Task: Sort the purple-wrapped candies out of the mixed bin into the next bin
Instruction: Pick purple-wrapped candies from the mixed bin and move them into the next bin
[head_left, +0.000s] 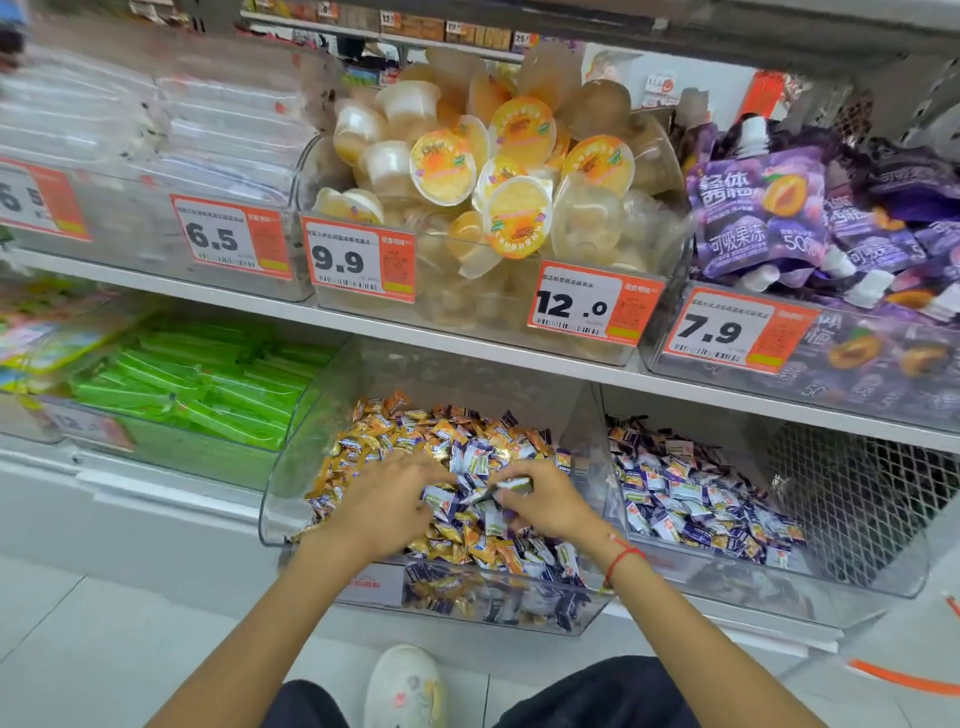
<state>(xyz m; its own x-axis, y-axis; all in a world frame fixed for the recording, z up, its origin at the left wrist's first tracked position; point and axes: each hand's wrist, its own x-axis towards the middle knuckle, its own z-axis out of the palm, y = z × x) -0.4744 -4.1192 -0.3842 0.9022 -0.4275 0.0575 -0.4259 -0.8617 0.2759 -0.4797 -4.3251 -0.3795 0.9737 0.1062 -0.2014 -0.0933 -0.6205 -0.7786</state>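
Hands work a clear plastic mixed bin (291, 483) on the lower shelf of a shop display, which is heaped with orange-wrapped candies (395, 431) and purple-wrapped candies (467, 462). The left hand (384, 499) lies palm down on the heap in the mixed bin, fingers spread and reaching into the wrappers toward the middle; whether it grips anything cannot be told. The right hand (545, 501), a red string bracelet (621, 558) on its wrist, hovers over the same heap with fingertips pinched on a purple-and-white candy (514, 486). Just right of the mixed bin stands the next bin (883, 582), holding mostly purple wrappers. Above the mixed bin, a bin of jelly cups (514, 171) carries price tags reading 9.9 and 12.0 (587, 306).
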